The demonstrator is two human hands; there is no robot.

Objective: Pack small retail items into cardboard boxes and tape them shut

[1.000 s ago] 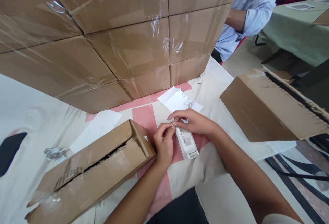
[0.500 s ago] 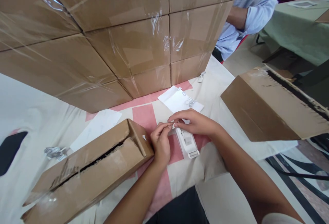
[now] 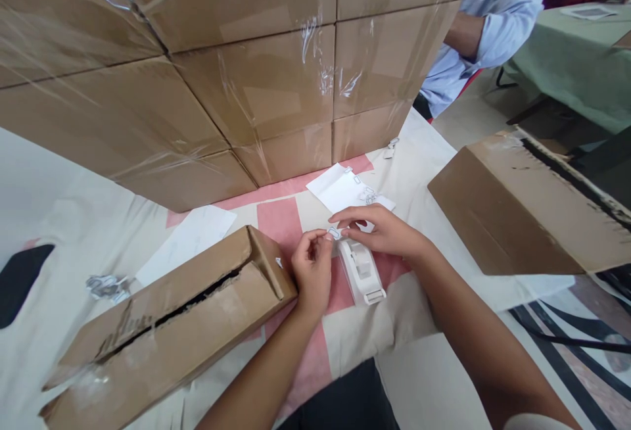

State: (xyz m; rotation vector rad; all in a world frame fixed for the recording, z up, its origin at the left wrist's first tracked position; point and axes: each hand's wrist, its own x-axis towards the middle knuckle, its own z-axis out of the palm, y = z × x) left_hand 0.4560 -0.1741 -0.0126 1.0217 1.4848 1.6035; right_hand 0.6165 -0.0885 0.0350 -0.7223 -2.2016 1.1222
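My left hand (image 3: 313, 265) pinches a small white label with a blue outline (image 3: 334, 233) between thumb and fingertips. Beside it, my right hand (image 3: 379, 227) has its fingers curved and apart; its thumb tip is close to the label's right edge, and I cannot tell whether they touch. Below the right hand, a white tape dispenser (image 3: 363, 271) stands on the pink-and-cream cloth (image 3: 280, 219). Beyond the hands lies a white sheet (image 3: 330, 188) with several similar blue-outlined pieces (image 3: 367, 194) on it.
A torn-open carton (image 3: 197, 325) lies at my left, and another carton (image 3: 507, 213) at the right. Wrapped stacked boxes (image 3: 256, 81) wall off the back. A paper (image 3: 185, 242), crumpled scrap (image 3: 107, 287) and dark phone-like object (image 3: 22, 285) lie left. A person's blue sleeve (image 3: 507, 32) shows behind.
My right fingers have opened and lifted from the pinch they shared with my left hand. The blue-outlined label now shows in my left fingertips. The view has shifted slightly.
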